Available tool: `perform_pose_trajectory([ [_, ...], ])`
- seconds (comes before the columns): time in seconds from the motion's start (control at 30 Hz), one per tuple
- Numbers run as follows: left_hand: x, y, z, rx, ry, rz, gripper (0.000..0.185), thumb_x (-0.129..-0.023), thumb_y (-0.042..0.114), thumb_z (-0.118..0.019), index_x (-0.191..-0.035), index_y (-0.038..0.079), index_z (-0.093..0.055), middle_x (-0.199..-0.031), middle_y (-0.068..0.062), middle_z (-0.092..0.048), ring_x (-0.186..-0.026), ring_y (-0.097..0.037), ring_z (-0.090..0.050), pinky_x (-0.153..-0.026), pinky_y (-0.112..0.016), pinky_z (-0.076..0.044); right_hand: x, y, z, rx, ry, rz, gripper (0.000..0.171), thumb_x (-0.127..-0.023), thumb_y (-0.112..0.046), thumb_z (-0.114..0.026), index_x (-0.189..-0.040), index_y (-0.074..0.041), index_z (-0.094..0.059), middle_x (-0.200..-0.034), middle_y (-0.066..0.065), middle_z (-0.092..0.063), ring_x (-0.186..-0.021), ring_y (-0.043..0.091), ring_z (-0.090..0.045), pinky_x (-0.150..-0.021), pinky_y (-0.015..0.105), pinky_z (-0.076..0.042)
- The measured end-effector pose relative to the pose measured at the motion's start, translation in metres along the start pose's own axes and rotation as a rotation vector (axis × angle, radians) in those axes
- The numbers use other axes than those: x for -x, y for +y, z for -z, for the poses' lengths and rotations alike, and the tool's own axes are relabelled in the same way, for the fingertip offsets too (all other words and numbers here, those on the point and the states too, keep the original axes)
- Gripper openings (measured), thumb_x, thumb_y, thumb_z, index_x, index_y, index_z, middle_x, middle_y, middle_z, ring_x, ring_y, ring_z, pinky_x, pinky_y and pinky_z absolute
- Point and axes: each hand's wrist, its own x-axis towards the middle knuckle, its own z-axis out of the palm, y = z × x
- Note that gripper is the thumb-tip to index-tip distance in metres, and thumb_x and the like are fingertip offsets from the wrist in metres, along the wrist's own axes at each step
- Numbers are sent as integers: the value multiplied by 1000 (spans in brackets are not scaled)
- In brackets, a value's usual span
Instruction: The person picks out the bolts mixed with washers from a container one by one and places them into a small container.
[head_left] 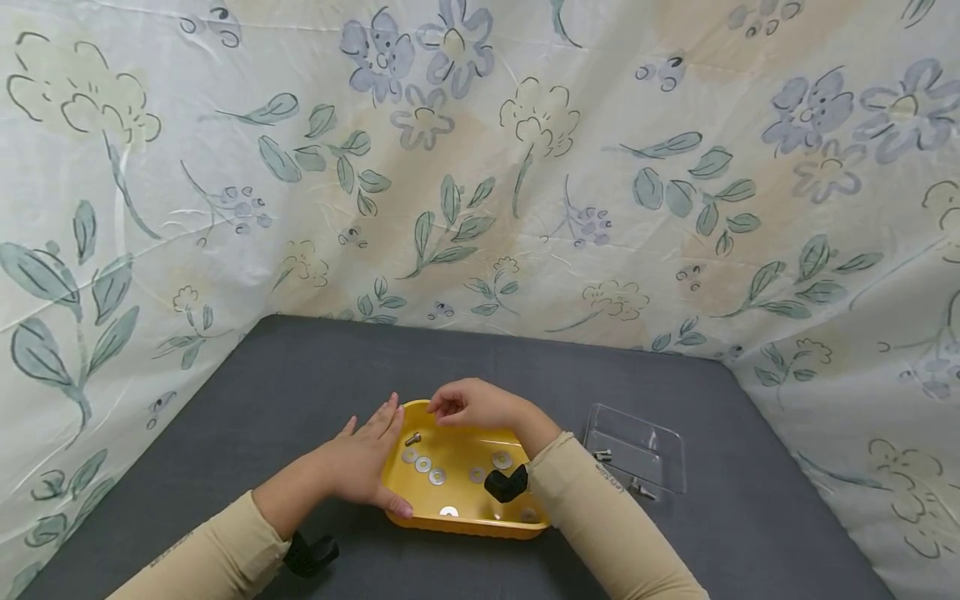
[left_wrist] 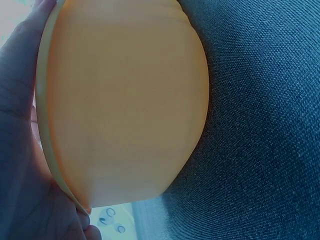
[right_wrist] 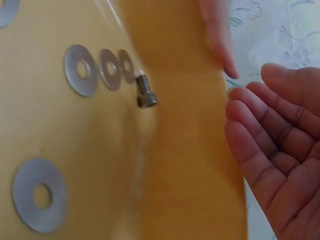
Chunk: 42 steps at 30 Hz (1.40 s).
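A yellow tray (head_left: 461, 454) lies on the dark cloth with several flat metal washers (head_left: 437, 477) and a socket-head screw (head_left: 412, 438) inside. My left hand (head_left: 363, 462) rests along the tray's left rim, fingers fairly straight toward the far corner and thumb at the near edge. In the left wrist view the palm lies against the rim beside the tray's outer wall (left_wrist: 125, 105). Over the far rim is my right hand (head_left: 476, 404), its fingers loosely bent. Its palm and fingers look bare in the right wrist view, beyond the screw (right_wrist: 146, 95) and washers (right_wrist: 40, 195).
Right of the tray stands a clear plastic box (head_left: 684, 454), with metal screws (head_left: 602, 455) near its left side and front. The dark cloth (head_left: 352, 350) spreads beneath everything. Floral curtains (head_left: 480, 167) enclose the back and sides.
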Motion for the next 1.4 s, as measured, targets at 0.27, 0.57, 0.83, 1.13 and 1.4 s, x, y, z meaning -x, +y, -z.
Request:
perform_pose_trajectory([
  [0.27, -1, -1, -1, 4, -3, -2, 131, -55, 79, -61, -147, 3, -6, -152, -13, 11, -140, -27, 0, -103, -62, -11, -11, 4, -17, 37, -55, 7, 25, -88, -13, -62, -112, -8, -62, -86, -9, -60, -78, 3, -55, -73, 16, -46],
  [0.57, 0, -2, 0, 4, 4, -11, 130, -56, 80, -60, -146, 2, -6, -152, -13, 11, -140, -27, -1, -103, -62, -12, -18, 6, -28, 94, -117, -25, 34, -87, -15, -63, -120, -9, -57, -82, -10, -58, -71, 3, -52, -69, 15, -46],
  [0.83, 0, -1, 2, 15, 5, -18, 129, -57, 79, -60, -146, 2, -7, -152, -14, 10, -140, -28, 0, -103, -62, -11, -23, 9, -33, 173, -171, -45, 36, -88, -12, -61, -123, -8, -56, -80, -8, -56, -68, 4, -50, -65, 16, -44],
  [1.13, -1, -2, 0, 4, 1, -2, 131, -55, 80, -59, -146, 2, -6, -152, -12, 11, -140, -26, 0, -104, -61, -11, -27, 8, -38, 273, -177, -37, 26, -86, -13, -63, -112, -9, -62, -78, -8, -54, -66, 4, -48, -62, 15, -41],
  [1.4, 0, -2, -1, 8, 7, -9, 130, -55, 79, -60, -146, 2, -8, -152, -13, 9, -140, -27, 0, -103, -62, -12, -25, 5, -38, 272, -172, -34, 16, -84, -11, -65, -100, -11, -64, -77, -9, -55, -66, 3, -48, -63, 15, -42],
])
